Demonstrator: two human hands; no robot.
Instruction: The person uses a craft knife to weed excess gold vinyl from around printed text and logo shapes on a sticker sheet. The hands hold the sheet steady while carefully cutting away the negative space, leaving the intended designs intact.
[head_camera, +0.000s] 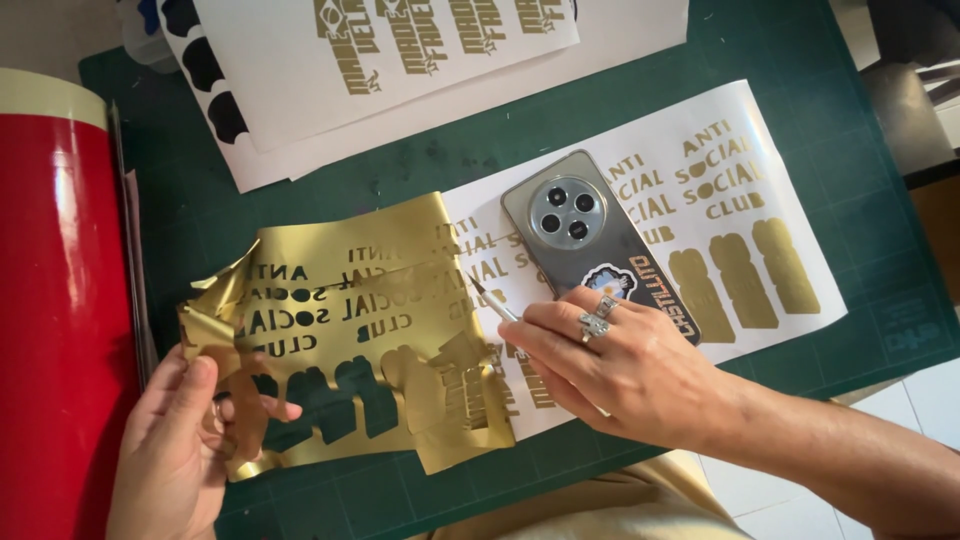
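Peeled gold vinyl sheet (350, 330) with cut-out letters, lying crumpled on green cutting mat (820, 60) near the middle, pinched at its left edge by left hand (175, 440), right hand (610, 365) fingers closed around thin weeding tool (493, 301) beside grey phone (590, 235) on white backing sheet (790, 150).

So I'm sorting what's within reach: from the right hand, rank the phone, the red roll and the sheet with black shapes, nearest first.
From the right hand:
1. Phone, just above the knuckles.
2. Sheet with black shapes, top left.
3. Red roll, far left edge.
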